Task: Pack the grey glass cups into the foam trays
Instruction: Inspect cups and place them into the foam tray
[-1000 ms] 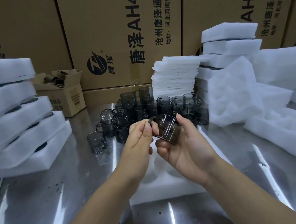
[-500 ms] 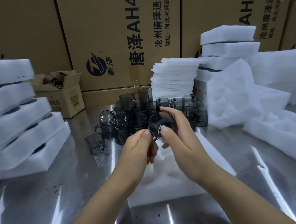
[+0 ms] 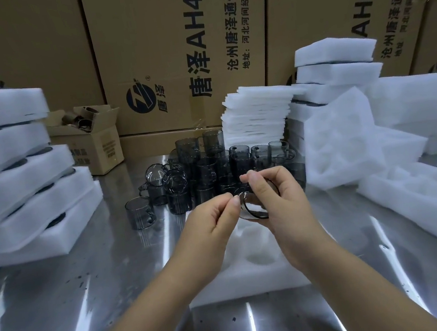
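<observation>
Both raised: right hand [image 3: 281, 204] curled round grey glass cup [image 3: 254, 210], left hand [image 3: 210, 219] pinching its edge.

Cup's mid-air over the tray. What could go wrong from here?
1. Grey glass cup is held tilted by the right hand, with the left hand only pinching its edge. A slip could drop it past the foam tray onto the steel table.
2. Loose cups crowd behind, and a stray reach may topple them.

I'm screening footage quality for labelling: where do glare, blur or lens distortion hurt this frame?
Head view: glare streaks across the steel table; wide-angle bowing of the cardboard boxes toward the edges; the held cup in the right hand looks soft.
</observation>
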